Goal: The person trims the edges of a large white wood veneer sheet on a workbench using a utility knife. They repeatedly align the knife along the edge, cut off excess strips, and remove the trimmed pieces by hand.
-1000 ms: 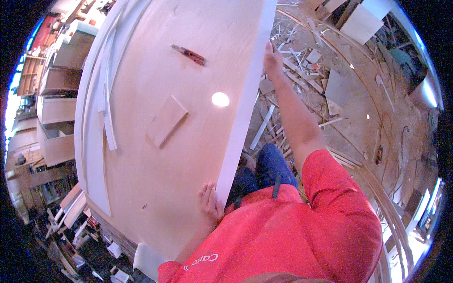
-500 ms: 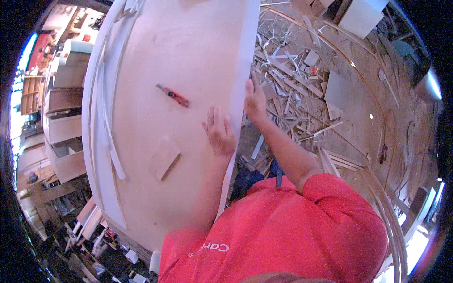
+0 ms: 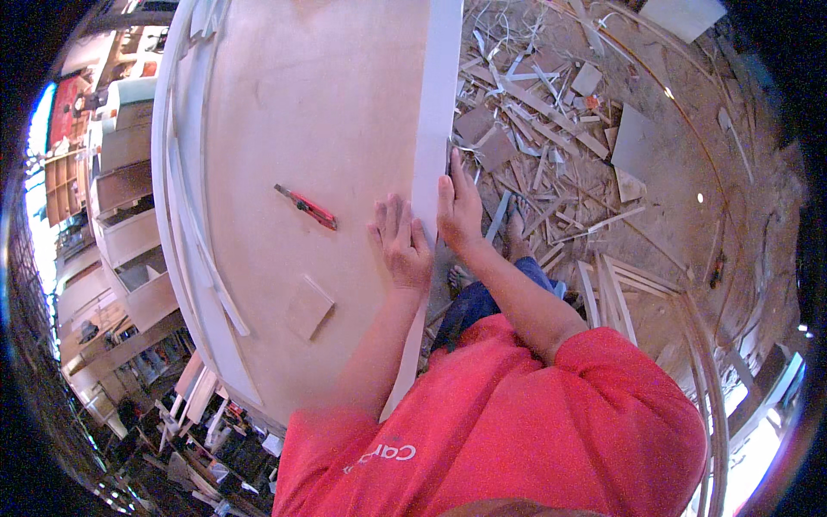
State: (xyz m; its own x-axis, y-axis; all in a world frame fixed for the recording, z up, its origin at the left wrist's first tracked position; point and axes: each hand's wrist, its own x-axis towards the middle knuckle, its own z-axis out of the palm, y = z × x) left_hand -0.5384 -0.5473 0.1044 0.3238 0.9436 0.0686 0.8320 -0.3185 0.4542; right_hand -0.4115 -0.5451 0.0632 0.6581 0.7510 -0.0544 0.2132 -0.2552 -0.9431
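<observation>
A long pale wooden panel [image 3: 284, 95] lies before me, with a white strip [image 3: 439, 86] along its right edge. My left hand [image 3: 403, 250] rests on the panel beside that strip, palm down, fingers stretched out. At the panel's right edge, my right hand [image 3: 461, 211] presses against the side. Something thin and dark shows at its fingertips, mostly hidden, and I cannot make out what it is. To the left of my left hand lies a red utility knife [image 3: 312, 208], blade end pointing away to the left. A small square wood piece [image 3: 308, 308] sits nearer me on the panel.
Long narrow strips [image 3: 198, 215] run along the panel's left side. Wood offcuts [image 3: 543, 129] and shavings litter the floor at right, with a flat board [image 3: 633, 146] among them. Open wooden boxes [image 3: 129, 233] stand at far left. A thin cable [image 3: 642, 73] curves across the floor.
The view has shifted, and my feet now show below the panel's edge. Both hands have slid slightly farther along the panel, away from me. The knife stays on the panel.
</observation>
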